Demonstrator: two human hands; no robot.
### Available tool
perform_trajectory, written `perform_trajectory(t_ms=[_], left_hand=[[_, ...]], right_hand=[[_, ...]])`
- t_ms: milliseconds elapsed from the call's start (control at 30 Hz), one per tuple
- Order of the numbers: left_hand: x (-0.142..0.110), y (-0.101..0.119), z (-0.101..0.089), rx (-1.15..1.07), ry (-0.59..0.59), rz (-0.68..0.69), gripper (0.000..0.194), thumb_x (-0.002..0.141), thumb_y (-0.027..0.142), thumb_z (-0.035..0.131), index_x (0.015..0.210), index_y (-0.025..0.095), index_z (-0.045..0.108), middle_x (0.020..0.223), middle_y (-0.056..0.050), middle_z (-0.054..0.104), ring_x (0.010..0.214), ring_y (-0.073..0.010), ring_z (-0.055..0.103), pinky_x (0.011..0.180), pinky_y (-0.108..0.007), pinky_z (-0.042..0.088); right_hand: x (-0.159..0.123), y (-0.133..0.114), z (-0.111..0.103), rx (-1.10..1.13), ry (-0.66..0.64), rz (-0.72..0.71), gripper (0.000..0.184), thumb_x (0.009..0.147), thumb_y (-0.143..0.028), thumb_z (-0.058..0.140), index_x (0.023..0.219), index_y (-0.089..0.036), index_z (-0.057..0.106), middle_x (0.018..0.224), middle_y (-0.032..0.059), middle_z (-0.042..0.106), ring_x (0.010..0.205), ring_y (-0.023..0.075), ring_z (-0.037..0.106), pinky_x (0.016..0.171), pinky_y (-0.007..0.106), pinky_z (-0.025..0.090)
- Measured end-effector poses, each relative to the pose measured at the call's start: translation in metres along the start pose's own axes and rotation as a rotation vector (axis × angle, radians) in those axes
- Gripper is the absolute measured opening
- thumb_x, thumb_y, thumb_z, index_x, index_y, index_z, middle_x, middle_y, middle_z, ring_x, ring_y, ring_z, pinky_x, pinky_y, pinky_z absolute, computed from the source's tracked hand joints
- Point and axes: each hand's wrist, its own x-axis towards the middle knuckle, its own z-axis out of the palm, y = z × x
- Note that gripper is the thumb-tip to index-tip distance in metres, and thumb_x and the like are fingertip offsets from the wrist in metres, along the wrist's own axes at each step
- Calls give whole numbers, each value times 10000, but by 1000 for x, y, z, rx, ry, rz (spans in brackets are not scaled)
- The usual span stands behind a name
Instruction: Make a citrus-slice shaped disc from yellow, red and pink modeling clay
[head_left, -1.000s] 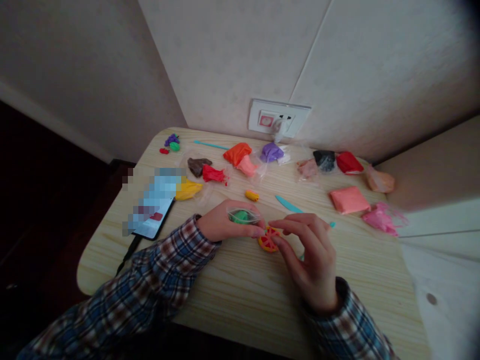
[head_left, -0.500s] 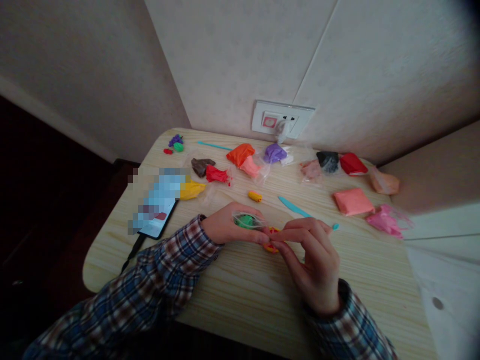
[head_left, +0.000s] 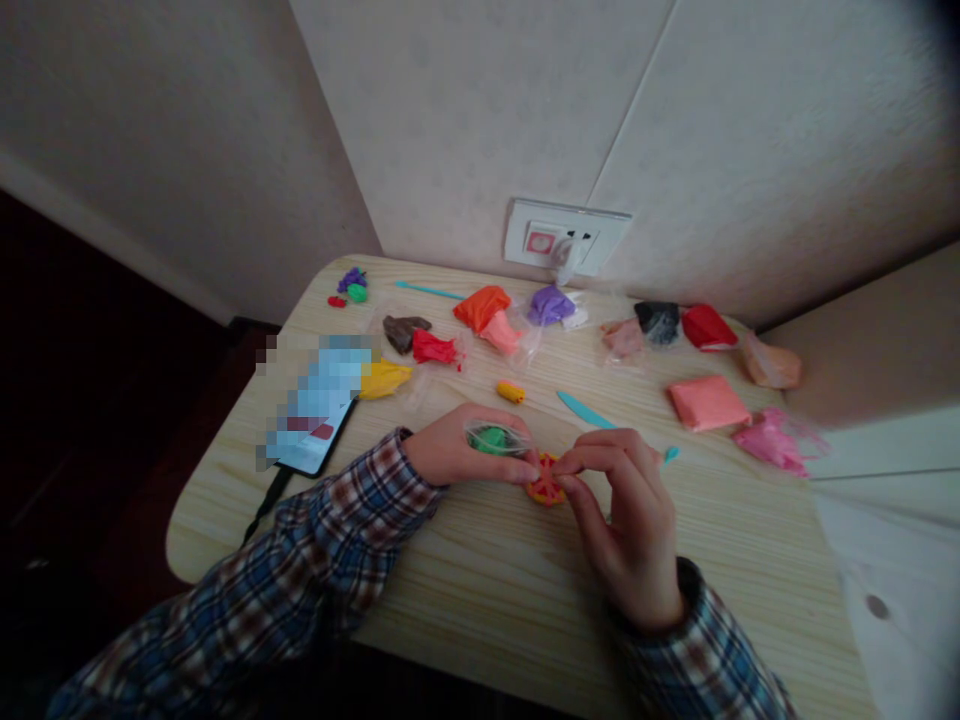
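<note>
My left hand point(head_left: 469, 455) is curled around a clear bag of green clay point(head_left: 493, 439). Its thumb and fingertips come together at the left edge of a round red-and-yellow clay piece point(head_left: 547, 487). My right hand point(head_left: 626, 510) hovers over that piece's right side, thumb and forefinger pinched; whatever lies between them is too small to make out. Behind it lies a blue clay knife point(head_left: 585, 410), partly covered by the hand. Another blue tool point(head_left: 671, 455) pokes out past the right knuckles. A small yellow-orange clay roll point(head_left: 511, 392) rests farther back.
A phone point(head_left: 319, 425) with a cable lies at left, beside yellow clay point(head_left: 385, 379). Bagged clay stands along the back, including orange point(head_left: 482, 308), purple point(head_left: 551, 306) and black point(head_left: 658, 322). Pink packs point(head_left: 709, 402) are at right. Small clay fruit shapes point(head_left: 352, 282) sit back left.
My right fingertips have drawn slightly apart from my left ones, a little to the right and up. More of the round red-and-yellow piece shows between them. My left hand has barely moved.
</note>
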Motion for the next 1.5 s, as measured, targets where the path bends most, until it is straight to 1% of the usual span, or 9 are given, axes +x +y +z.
perform_trajectory(t_ms=[233,367,467,567,767,1100,1333,1433,1500], left_hand=[[0,1,-2,44,31,13,125,632,195,696,667,111,610,611,36,582,587,-69,510,607,-199,403],[0,2,-3,40,35,21,122,630,191,696,658,114,606,597,41,570,577,-66,501,599,-197,398],[0,1,-3,47,34,34,122,632,194,698,665,116,610,605,39,572,584,-68,503,602,-198,399],[1,0,-3,62,32,32,123,626,193,699,665,115,612,616,35,580,594,-73,513,612,-204,405],[2,1,-3,51,49,36,120,619,185,696,653,112,606,616,34,579,585,-69,509,607,-200,408],[1,0,-4,59,43,48,129,622,191,700,658,114,604,621,31,580,582,-69,506,616,-202,414],[1,3,-4,73,55,36,141,610,207,717,642,119,612,620,30,585,594,-75,512,628,-208,425],[2,2,-5,67,54,36,150,607,208,726,643,118,611,614,29,587,593,-76,515,620,-203,429],[2,2,-5,72,53,44,143,613,202,721,645,117,612,616,30,586,593,-72,515,624,-200,429]], right_hand=[[4,7,-4,341,34,264,100,889,-213,440,853,-218,534,808,9,495,792,150,481,687,307,383],[3,10,-7,438,30,332,129,896,-262,430,875,-218,549,807,16,494,797,155,482,698,307,385],[1,12,-6,515,32,365,103,867,-300,489,870,-214,546,811,20,487,797,160,475,693,306,386],[0,14,-5,571,34,389,70,835,-283,548,833,-214,536,796,9,472,778,148,461,684,292,377],[1,16,-8,536,-18,394,42,842,-225,546,802,-218,558,776,-8,483,754,123,462,668,257,378],[0,20,-11,553,-14,422,82,793,-270,603,797,-212,546,766,-1,480,749,141,472,661,272,390],[1,18,-12,513,-29,433,78,811,-262,581,763,-208,552,752,0,498,733,137,484,647,271,402],[1,20,-12,453,-12,431,72,816,-263,576,774,-209,552,753,0,514,733,141,497,641,279,400],[2,22,-11,331,9,399,55,819,-260,574,793,-212,566,767,3,534,746,148,508,659,296,399]])
